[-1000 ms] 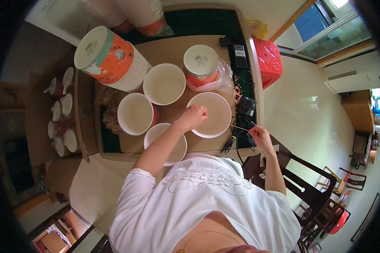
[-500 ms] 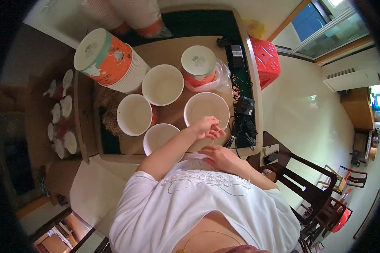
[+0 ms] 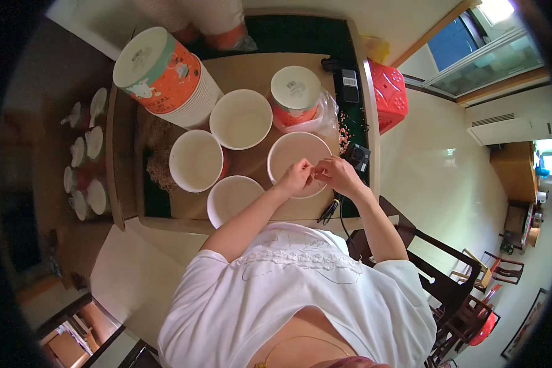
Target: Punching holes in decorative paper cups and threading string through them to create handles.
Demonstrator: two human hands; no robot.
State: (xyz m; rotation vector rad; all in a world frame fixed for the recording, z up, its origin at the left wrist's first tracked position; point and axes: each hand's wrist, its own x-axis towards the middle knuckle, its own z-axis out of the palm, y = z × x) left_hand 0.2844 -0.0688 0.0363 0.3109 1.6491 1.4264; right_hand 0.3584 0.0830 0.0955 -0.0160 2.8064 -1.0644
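Note:
My left hand (image 3: 296, 176) and my right hand (image 3: 338, 175) meet over the near right white paper tub (image 3: 286, 144). Their fingers are pinched close together, fingertips nearly touching. Whatever is between them is too small or hidden to make out. Close by stand other open white tubs: one at the near left (image 3: 230, 199), one further left (image 3: 195, 161) and one behind them (image 3: 241, 119). Beyond the tub under my hands, an upturned orange-and-white stack of tubs (image 3: 295, 89) sits partly in a clear plastic bag (image 3: 326, 116).
A tall leaning stack of orange printed tubs (image 3: 172, 83) stands at the back left, with brown fibres (image 3: 161, 165) near it. Along the right edge lie small pinkish bits (image 3: 345, 132), black adapters (image 3: 357, 156) and cables. A red plastic stool (image 3: 387, 98) stands beyond the table edge.
My right hand has risen from near my body to join my left hand over the tub. My left fingers, half spread before with a thin pale strand, are now pinched together.

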